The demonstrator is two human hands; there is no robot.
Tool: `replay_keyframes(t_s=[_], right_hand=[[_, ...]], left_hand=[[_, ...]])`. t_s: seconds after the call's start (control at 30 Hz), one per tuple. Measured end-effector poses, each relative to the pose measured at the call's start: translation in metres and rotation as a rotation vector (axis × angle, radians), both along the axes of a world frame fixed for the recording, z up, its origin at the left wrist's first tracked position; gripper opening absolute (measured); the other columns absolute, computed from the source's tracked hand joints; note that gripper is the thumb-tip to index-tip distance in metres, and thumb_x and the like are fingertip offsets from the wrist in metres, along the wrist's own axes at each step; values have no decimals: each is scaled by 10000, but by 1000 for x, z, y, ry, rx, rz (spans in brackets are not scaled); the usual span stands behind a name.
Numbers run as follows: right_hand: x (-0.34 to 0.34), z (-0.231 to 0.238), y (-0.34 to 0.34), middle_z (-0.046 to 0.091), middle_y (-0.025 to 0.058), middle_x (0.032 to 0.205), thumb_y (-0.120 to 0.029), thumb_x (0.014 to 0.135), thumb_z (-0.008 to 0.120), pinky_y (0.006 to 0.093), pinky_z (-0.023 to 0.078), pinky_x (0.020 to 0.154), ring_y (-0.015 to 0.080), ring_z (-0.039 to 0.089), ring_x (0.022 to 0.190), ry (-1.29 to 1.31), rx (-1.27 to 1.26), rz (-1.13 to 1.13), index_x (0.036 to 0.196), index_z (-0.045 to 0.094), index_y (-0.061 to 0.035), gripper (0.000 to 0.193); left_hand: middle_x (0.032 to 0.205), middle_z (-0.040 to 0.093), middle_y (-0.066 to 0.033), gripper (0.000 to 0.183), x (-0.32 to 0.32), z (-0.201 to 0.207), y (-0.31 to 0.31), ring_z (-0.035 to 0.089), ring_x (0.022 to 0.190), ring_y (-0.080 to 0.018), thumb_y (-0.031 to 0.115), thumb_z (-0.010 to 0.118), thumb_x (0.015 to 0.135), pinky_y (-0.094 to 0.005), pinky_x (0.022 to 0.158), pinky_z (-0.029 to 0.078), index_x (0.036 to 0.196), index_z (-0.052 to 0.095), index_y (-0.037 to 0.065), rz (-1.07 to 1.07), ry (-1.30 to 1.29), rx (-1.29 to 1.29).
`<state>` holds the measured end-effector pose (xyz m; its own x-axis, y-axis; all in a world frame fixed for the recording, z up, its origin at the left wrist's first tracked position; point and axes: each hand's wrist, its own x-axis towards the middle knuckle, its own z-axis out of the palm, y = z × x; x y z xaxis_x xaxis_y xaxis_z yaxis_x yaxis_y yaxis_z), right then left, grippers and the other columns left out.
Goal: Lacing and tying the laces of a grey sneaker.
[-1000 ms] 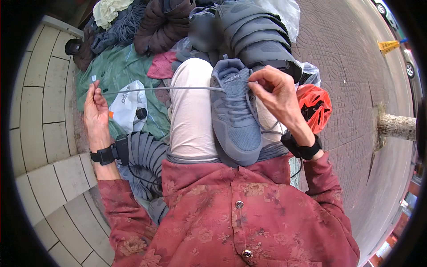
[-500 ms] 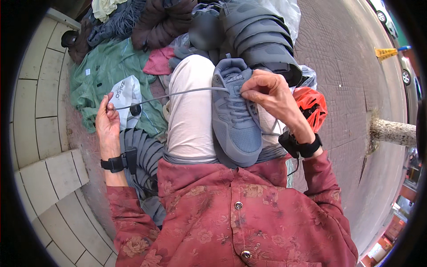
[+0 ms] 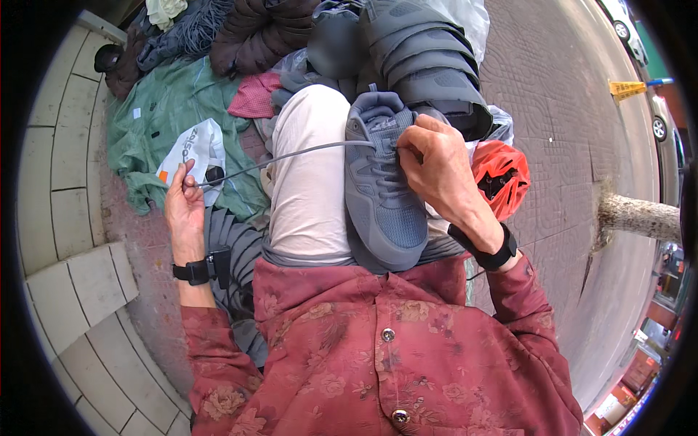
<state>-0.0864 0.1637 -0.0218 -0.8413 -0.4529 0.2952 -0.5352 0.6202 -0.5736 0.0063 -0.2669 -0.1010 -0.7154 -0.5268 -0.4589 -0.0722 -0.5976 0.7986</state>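
Note:
A grey mesh sneaker (image 3: 392, 218) rests on my lap against my pale trouser leg (image 3: 309, 182), toe toward me. From its upper eyelets a grey shoelace (image 3: 283, 156) stretches left across the leg. My left hand (image 3: 185, 207) pinches the far end of that lace, out to the left. At the right side of the shoe's eyelets, my right hand (image 3: 443, 163) has its fingers pressed together; what is between them is hidden. Lace is threaded across the tongue in several rows.
Stacked grey shoe uppers (image 3: 425, 62) lie ahead, with another curved stack (image 3: 225, 247) at my left. A green sack (image 3: 156, 109) and white plastic bag (image 3: 200, 149) are left; an orange bag (image 3: 502, 174) is right. Tiled steps (image 3: 80, 291) border the left, a tree trunk (image 3: 640, 216) the right.
My left hand has shifted slightly right and down, still on the lace. My right hand has turned, its back now more toward me, with the fingers still at the shoe's eyelets.

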Motion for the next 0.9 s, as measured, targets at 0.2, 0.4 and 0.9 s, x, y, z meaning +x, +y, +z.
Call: replay_keyframes(t_s=[0.2, 0.4, 0.9], right_hand=[[-27, 5, 11, 656, 154, 812, -33, 780, 690, 420, 512, 676, 348, 650, 726, -474, -207, 98, 832, 721, 1, 69], [-10, 14, -11, 559, 177, 905, 28, 732, 607, 484, 514, 736, 386, 625, 854, 125, 203, 111, 738, 573, 0, 44], [-9, -5, -7, 640, 146, 932, -73, 860, 575, 496, 514, 727, 375, 662, 859, -45, 223, 241, 891, 642, -33, 83]], left_hand=[[691, 546, 23, 289, -4, -7, 3, 396, 516, -16, 158, 693, 981, -174, 477, 306, 1173, 646, -53, 2, -30, 17], [715, 537, 66, 179, 5, -28, 4, 400, 544, 0, 154, 647, 1000, -169, 488, 316, 1107, 668, 12, 18, -35, -24], [699, 565, 19, 163, 16, -33, 35, 457, 516, -29, 181, 654, 965, -159, 456, 359, 996, 666, 22, 55, -126, -7]])
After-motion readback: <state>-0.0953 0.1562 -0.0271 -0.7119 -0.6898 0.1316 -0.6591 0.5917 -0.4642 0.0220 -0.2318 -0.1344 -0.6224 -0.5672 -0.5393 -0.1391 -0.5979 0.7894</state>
